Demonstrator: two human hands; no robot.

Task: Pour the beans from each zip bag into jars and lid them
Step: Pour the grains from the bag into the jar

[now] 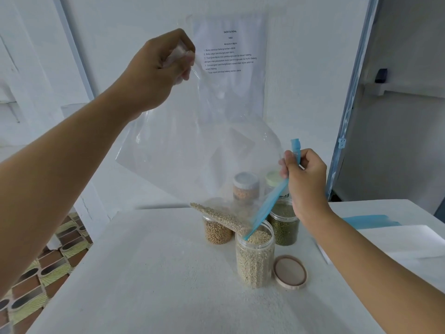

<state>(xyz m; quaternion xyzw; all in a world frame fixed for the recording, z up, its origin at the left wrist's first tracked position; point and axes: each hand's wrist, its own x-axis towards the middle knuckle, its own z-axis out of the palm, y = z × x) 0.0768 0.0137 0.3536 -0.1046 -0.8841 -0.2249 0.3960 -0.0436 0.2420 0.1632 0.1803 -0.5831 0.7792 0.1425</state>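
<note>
Head view: the left hand [159, 68] pinches the raised corner of the clear plastic zip bag [204, 141]. The right hand [305, 179] pinches its blue zip edge [272, 203] over the open clear jar of pale beans [255, 261]. A round tan lid [290, 272] lies just beside the jar, mid-way across the white counter [156, 273].
</note>
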